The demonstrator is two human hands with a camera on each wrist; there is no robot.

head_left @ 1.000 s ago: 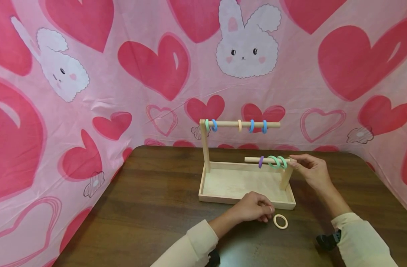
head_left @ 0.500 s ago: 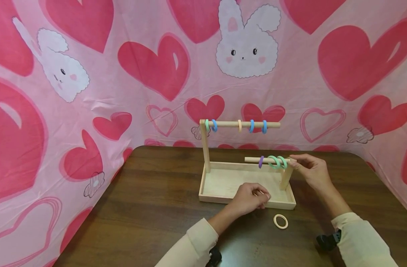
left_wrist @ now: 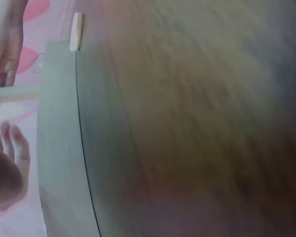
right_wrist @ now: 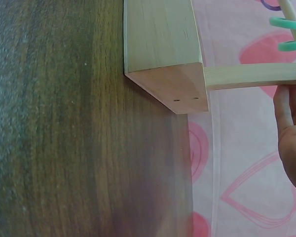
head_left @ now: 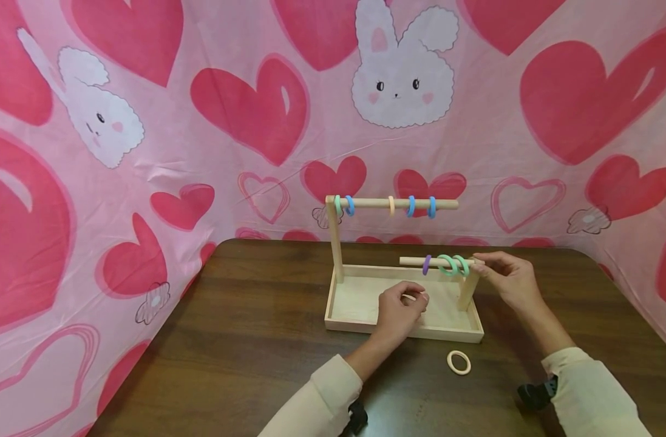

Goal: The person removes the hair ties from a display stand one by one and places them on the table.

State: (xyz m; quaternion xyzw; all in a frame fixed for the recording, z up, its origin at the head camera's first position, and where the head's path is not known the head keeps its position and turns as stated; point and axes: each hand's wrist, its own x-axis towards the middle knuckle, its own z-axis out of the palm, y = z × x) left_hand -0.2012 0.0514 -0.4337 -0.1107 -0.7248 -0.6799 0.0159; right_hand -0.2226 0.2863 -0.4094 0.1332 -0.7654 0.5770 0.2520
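A wooden stand [head_left: 471, 290] rises from a shallow tray [head_left: 404, 331]. My right hand [head_left: 514, 282] pinches the top of its short right post, where the lower rod [head_left: 411, 261] joins; the right wrist view shows the fingers [right_wrist: 284, 106] at that post. A purple ring [head_left: 427, 264] and two mint rings [head_left: 447, 265] hang on this rod. Over the tray is my left hand [head_left: 399, 309], thumb and fingers curved close together. A pale sliver shows between them; I cannot tell whether it is a ring or the tray floor. A cream ring [head_left: 459, 362] lies on the table.
The upper rod [head_left: 368, 203], on the tall left post [head_left: 335, 243], carries a mint ring [head_left: 338, 205], a cream ring [head_left: 391, 206] and several blue rings [head_left: 411, 206]. A brown table [head_left: 245, 315] lies under the tray. Pink heart-patterned cloth [head_left: 223, 133] hangs behind.
My left hand has moved up and to the left, from beside the loose cream ring to over the tray. My right hand has stayed at the short post.
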